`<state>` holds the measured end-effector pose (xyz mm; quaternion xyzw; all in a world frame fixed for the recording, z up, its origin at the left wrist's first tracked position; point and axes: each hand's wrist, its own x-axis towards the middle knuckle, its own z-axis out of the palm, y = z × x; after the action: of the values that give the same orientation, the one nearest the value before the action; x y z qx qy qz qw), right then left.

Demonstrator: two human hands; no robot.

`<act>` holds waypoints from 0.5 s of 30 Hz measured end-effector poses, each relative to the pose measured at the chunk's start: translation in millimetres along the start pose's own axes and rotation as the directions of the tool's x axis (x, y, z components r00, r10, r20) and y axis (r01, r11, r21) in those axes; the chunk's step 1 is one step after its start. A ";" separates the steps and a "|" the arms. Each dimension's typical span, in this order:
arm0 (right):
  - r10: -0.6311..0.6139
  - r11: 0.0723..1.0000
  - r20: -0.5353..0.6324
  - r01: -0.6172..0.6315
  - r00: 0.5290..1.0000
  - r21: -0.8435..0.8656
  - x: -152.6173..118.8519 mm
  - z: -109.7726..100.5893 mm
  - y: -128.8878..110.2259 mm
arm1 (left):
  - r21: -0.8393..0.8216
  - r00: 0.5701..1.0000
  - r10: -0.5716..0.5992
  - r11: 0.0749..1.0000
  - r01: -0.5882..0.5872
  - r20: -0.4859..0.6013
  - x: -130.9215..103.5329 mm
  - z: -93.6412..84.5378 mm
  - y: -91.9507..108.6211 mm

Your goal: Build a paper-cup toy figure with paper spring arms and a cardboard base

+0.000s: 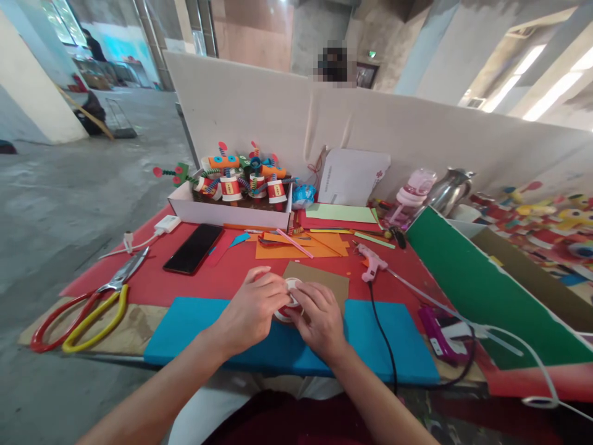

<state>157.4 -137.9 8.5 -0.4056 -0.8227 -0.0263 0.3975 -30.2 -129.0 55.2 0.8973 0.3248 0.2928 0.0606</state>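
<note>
The desk (pixel 139 281) stands on a concrete floor (pixel 115 198) in an unfinished hall; a white partition (pixel 259 105) closes off its far side. The paper cup (pixel 283 314), red and white, is located at the near middle of the desk, over the blue sheet (pixel 204 327). Both hands hold it: the left hand (pixel 254 309) has its fingers bent at the rim, and the right hand (pixel 324 318) is curled around the opposite side. Whether the cup touches the sheet cannot be determined. Just beyond the cup lies a brown cardboard piece (pixel 336 284); orange paper (pixel 278 248) lies behind that. A pink glue gun (pixel 370 262) is positioned to the right. To the left: a black phone (pixel 193 248), then scissors (pixel 113 284) with one red and one yellow handle. Toward the rear, a white box (pixel 227 212) contains assembled cup figures (pixel 230 188).
</note>
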 end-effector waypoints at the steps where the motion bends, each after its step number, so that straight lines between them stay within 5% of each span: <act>1: -0.003 1.000 0.000 0.003 1.000 -0.002 -0.1 -0.2 -0.2 | -0.024 1.000 0.001 1.000 -0.001 -0.003 1.0 -2.5 -2.0; 10: -0.010 1.000 -0.028 0.010 1.000 -0.013 -0.6 -0.7 -2.4 | 0.045 0.996 -0.080 0.996 0.082 -0.044 32.9 -27.2 -55.0; 15: 0.006 1.000 -0.017 -0.006 1.000 -0.025 -1.8 0.4 -1.9 | 0.312 0.948 -0.319 0.899 0.307 -0.014 65.3 -46.9 -88.3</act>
<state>156.5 -140.2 7.5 -0.4128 -0.8177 -0.0387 0.3994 -64.7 -23.4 99.1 0.8370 0.5055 0.2076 -0.0287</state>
